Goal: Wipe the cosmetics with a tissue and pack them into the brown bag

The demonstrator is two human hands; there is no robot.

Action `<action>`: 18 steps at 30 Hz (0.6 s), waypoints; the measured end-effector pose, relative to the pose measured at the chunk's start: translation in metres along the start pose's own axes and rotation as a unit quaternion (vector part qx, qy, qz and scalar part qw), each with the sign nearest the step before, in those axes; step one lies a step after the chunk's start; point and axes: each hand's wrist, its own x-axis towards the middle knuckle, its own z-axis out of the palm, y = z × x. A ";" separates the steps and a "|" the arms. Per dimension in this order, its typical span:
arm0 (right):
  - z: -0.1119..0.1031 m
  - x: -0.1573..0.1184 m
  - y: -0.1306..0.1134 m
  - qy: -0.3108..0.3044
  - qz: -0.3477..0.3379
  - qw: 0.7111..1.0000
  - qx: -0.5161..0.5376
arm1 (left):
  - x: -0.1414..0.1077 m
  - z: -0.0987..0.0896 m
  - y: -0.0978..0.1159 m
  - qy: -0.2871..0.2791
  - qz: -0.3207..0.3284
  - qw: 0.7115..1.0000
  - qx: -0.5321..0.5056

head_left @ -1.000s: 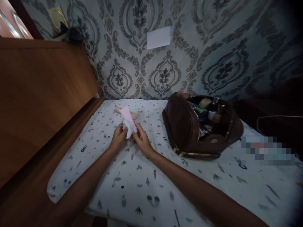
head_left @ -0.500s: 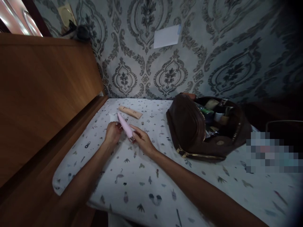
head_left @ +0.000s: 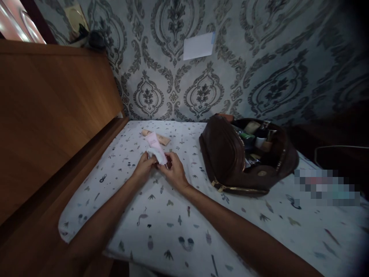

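A pink squeeze tube [head_left: 153, 141] is held above the bedding, its cap end toward me. My right hand [head_left: 175, 169] grips it by the cap end. In my left hand [head_left: 143, 167] is a crumpled white wipe [head_left: 156, 154], pressed against the tube's lower part. Just behind the pink tube a beige tube [head_left: 163, 140] lies on the patterned white sheet [head_left: 170, 202], partly covered from view by it.
To the right stands an open brown bag [head_left: 225, 154] full of cosmetics and bottles. A wooden bed panel [head_left: 57, 100] rises on the left. The patterned wall [head_left: 161, 69] closes off the back, with a white paper [head_left: 198, 46] on it.
The pink tube has turned so its broad printed face shows. My left hand has moved right and brought the white wipe onto the tube. The view has shifted slightly.
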 end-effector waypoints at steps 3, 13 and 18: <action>0.000 -0.003 -0.005 -0.014 -0.028 0.999 -0.032 | 0.005 -0.004 0.008 0.070 0.003 0.996 -0.062; 0.002 -0.002 0.001 -0.167 0.075 0.969 0.167 | 0.020 -0.020 0.014 0.150 0.002 0.976 -0.159; 0.003 0.000 0.004 -0.172 0.069 0.955 0.233 | 0.018 -0.021 0.013 0.112 0.001 0.985 -0.135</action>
